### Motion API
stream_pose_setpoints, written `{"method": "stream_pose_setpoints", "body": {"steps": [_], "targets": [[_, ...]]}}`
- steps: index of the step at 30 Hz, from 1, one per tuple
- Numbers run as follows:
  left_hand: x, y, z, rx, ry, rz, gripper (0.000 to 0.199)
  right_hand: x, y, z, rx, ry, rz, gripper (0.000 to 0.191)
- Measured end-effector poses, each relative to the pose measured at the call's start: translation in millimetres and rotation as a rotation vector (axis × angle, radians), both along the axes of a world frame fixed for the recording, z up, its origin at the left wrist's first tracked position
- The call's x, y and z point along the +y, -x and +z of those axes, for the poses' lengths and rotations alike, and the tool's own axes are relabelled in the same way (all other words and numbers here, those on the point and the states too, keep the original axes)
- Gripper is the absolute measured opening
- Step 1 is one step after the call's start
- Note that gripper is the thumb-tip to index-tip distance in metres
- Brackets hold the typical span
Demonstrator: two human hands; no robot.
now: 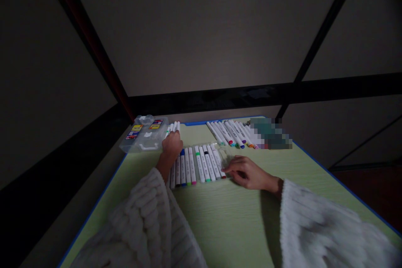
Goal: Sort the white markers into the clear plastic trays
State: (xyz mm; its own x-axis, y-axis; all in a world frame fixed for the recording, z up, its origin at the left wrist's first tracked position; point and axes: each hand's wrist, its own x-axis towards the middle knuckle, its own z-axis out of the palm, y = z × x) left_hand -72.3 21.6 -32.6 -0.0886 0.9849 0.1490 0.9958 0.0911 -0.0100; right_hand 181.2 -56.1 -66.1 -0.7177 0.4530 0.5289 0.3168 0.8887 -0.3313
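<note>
My left hand [172, 142] is closed at the lower ends of several white markers [176, 126] near the back left; its fingertips are hidden, so I cannot tell what it grips. My right hand [248, 172] rests on the table with its index finger stretched left. That fingertip touches or nearly touches the red-tipped end of the rightmost marker [217, 162] in a row. The row lies side by side in clear plastic sleeves [222, 150] in two groups, left [187, 167] and right, with coloured ends. Part of the left group is behind my left forearm.
A clear plastic case [147, 139] with colourful labels lies at the table's back left. Several loose markers [230, 132] lie at the back right, beside a blurred greenish patch [271, 134]. The light green table [226, 217] has a blue edge; a wall stands behind it.
</note>
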Motion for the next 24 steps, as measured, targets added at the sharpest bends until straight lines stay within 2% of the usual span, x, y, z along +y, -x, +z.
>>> {"method": "stream_pose_setpoints", "body": {"steps": [10, 24], "targets": [[1.1, -1.9, 1.0, -0.006, 0.034, 0.025, 0.030, 0.0, 0.5, 0.7, -0.003, -0.007, -0.001, 0.024], [3.8, -1.5, -2.4, -0.075, -0.040, 0.013, 0.033, -0.5, 0.3, 1.2, -0.010, 0.004, -0.010, 0.024]]}}
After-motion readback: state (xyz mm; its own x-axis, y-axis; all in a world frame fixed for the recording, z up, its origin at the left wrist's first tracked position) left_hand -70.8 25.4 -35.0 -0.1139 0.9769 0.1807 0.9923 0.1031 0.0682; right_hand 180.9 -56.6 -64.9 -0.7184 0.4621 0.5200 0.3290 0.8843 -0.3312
